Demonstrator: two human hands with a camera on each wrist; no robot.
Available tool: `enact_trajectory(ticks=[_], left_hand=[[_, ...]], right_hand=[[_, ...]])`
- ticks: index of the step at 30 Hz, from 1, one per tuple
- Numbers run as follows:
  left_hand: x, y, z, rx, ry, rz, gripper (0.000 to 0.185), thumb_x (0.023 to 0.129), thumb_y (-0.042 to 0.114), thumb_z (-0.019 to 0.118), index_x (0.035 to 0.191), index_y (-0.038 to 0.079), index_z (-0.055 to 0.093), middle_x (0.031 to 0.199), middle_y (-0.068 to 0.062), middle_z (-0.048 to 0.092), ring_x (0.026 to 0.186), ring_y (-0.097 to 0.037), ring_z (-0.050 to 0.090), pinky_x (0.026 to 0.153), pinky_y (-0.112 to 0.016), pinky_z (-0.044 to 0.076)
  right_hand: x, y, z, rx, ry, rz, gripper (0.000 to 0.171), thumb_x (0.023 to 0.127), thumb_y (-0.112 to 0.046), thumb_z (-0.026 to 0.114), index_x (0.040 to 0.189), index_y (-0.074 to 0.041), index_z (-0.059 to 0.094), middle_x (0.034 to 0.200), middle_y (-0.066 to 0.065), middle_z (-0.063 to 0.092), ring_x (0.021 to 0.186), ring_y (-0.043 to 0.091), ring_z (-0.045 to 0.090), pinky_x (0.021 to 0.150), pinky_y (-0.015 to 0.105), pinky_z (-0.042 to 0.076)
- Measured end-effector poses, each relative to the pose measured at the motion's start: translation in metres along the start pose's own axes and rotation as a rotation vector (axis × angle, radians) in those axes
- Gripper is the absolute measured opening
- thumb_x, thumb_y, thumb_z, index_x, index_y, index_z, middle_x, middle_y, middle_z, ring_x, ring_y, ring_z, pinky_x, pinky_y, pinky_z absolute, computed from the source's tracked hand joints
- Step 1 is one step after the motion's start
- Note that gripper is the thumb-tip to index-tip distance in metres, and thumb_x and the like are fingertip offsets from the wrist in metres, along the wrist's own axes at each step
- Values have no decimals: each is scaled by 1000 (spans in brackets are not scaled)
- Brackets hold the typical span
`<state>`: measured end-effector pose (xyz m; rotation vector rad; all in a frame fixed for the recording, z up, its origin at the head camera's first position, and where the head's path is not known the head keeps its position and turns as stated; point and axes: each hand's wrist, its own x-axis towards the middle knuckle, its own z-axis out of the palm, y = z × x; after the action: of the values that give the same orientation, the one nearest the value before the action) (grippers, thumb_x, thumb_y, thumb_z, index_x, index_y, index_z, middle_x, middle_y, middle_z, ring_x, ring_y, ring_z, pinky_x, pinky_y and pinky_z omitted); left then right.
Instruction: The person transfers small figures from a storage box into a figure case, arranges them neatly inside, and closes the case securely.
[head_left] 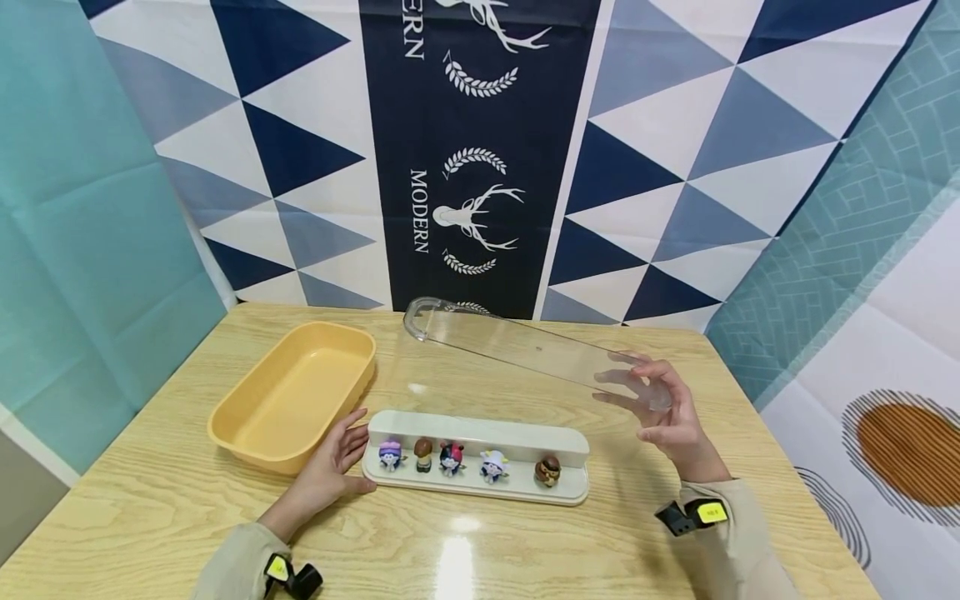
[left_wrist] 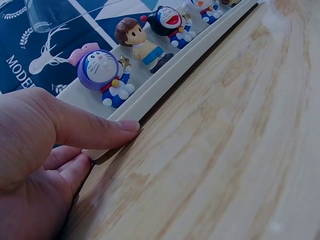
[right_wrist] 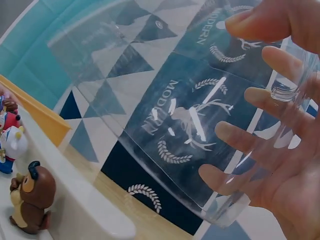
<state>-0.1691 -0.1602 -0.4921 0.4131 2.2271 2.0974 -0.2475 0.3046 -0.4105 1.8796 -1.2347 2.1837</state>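
A long white display stand [head_left: 480, 429] lies on the table with several small figurines in a row, among them a brown owl-like figurine [right_wrist: 34, 197] and a purple-hooded cat figurine [left_wrist: 102, 75]. My left hand [head_left: 333, 462] holds the stand's left end, the thumb [left_wrist: 125, 126] on its front edge and the fingers curled at the corner, partly hidden. Raised over the table at the right, my right hand [head_left: 675, 412] grips one end of a long transparent cover [head_left: 517, 342]. That cover slants up and leftward behind the stand; fingers show through its plastic.
A yellow-orange tray [head_left: 300, 387] stands at the left, close beside the left hand. The wooden table [head_left: 375, 550] ends at a patterned cloth backdrop [head_left: 480, 167]. Wrist cameras are strapped on both sleeves.
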Motion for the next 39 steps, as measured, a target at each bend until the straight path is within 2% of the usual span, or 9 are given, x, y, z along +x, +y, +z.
enact_trajectory(ticks=[7,15,17,21,24,31,39], left_hand=[[1,-1,-1,-12,-11,-2,109,64,-31,71,153,-8,14,147,-40,30,139,-49,25,100,-16,39],[1,-2,0,-1,-12,23,108,62,-31,71,152,-9,15,146,-41,31,138,-49,27,101,-18,40],[1,-2,0,12,-10,34,107,62,-30,71,152,-9,16,146,-41,31,137,-42,32,101,-18,39],[1,-2,-1,26,-9,48,106,63,-30,72,152,-10,17,145,-41,32,129,-10,45,102,-16,39],[0,-2,-1,18,-6,45,107,63,-30,71,151,-11,15,143,-41,32,119,6,45,101,-15,39],[0,-1,-1,28,16,36,107,64,-30,72,152,-11,13,141,-40,35,116,6,45,99,-14,40],[1,-1,0,17,10,34,106,63,-31,71,150,-14,12,140,-43,33,113,11,47,97,-14,42]], right_hand=[[-1,10,1,-8,-31,26,58,84,8,69,135,12,42,151,31,29,134,45,42,105,53,42],[-2,18,2,-6,-52,55,57,81,9,68,134,10,45,151,28,31,133,42,44,103,54,44],[-3,19,2,-4,-52,65,57,81,9,68,133,10,46,151,28,31,133,43,44,103,54,43],[-5,23,4,-3,-48,83,56,80,8,68,132,9,47,150,29,31,132,44,44,104,54,43],[-5,26,6,-4,-47,86,56,80,8,68,132,9,47,150,29,31,132,44,44,103,54,43],[-7,34,9,-15,-40,85,55,81,6,69,132,7,48,150,29,32,132,43,45,104,53,43],[-9,40,11,-40,-48,91,57,79,7,69,133,5,49,150,28,33,132,42,45,104,51,43]])
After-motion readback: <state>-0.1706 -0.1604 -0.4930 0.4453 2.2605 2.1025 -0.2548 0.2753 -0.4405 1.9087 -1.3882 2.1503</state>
